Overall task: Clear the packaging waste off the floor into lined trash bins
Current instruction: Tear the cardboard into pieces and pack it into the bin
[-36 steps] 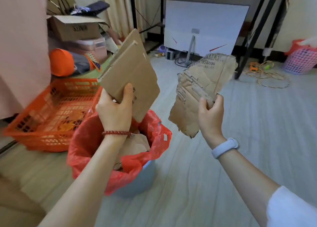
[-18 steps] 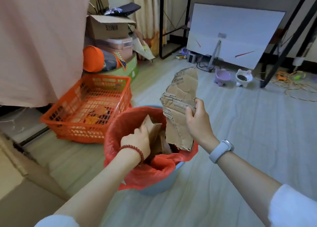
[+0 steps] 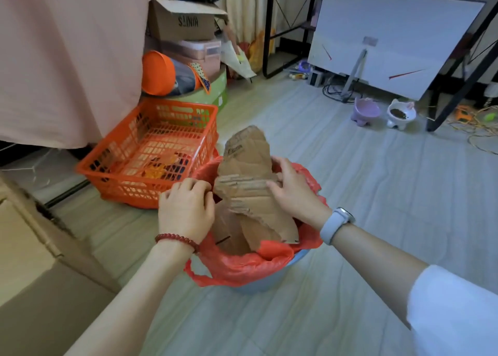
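Both hands, left hand [image 3: 186, 210] and right hand [image 3: 292, 191], are pressing torn cardboard [image 3: 248, 178] into the red-lined bin [image 3: 250, 268], fingers clamped on its edges; the orange basket [image 3: 151, 151] is sitting beside.

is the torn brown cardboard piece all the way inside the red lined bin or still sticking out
Sticking out. The torn brown cardboard piece has its lower end inside the red-lined blue bin, while its top rises above the rim.

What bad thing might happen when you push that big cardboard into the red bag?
The cardboard stands taller than the bin, so it may spring back up or tip out onto the floor. Its torn edge presses near the thin red bag and could rip it. The right hand and left hand push from both sides, so a hard shove might tip the bin toward the orange basket.
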Demonstrator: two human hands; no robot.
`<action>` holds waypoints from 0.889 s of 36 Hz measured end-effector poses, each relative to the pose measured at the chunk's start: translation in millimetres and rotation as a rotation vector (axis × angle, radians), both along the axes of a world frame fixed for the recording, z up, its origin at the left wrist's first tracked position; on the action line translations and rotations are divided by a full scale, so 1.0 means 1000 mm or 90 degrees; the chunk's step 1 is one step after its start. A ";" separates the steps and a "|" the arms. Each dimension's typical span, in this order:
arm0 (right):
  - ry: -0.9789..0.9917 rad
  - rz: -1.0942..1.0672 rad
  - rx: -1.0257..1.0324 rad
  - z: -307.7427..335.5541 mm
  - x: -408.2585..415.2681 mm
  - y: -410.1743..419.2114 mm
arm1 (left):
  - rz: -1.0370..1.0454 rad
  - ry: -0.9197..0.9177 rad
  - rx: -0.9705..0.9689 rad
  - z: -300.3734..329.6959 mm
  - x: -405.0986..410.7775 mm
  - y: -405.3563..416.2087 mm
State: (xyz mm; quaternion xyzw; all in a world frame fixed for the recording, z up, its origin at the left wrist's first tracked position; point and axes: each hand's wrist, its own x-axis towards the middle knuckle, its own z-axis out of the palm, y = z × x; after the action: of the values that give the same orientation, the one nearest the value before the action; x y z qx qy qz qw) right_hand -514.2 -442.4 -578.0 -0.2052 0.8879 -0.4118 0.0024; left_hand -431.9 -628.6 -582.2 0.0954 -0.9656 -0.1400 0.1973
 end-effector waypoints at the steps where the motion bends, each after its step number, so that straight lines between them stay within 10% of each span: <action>1: -0.030 0.045 0.108 -0.009 -0.001 -0.003 | 0.021 -0.004 0.029 -0.005 0.003 -0.004; 6: 0.022 0.182 0.521 -0.026 0.006 -0.010 | 0.038 -0.056 0.152 -0.023 0.011 -0.011; 13: 0.048 -0.170 0.340 -0.017 0.009 0.036 | 0.062 -0.117 0.279 -0.023 -0.012 -0.007; 32: -0.189 -0.359 0.140 0.065 0.145 0.169 | 0.065 -0.270 0.245 0.079 0.072 0.093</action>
State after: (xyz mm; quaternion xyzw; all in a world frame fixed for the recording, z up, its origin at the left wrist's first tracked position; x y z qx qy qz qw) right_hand -369.5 -273.7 -513.0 0.1122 0.9387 -0.3234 0.0398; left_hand -360.3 -535.5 -503.5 0.2070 -0.9349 -0.2873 -0.0236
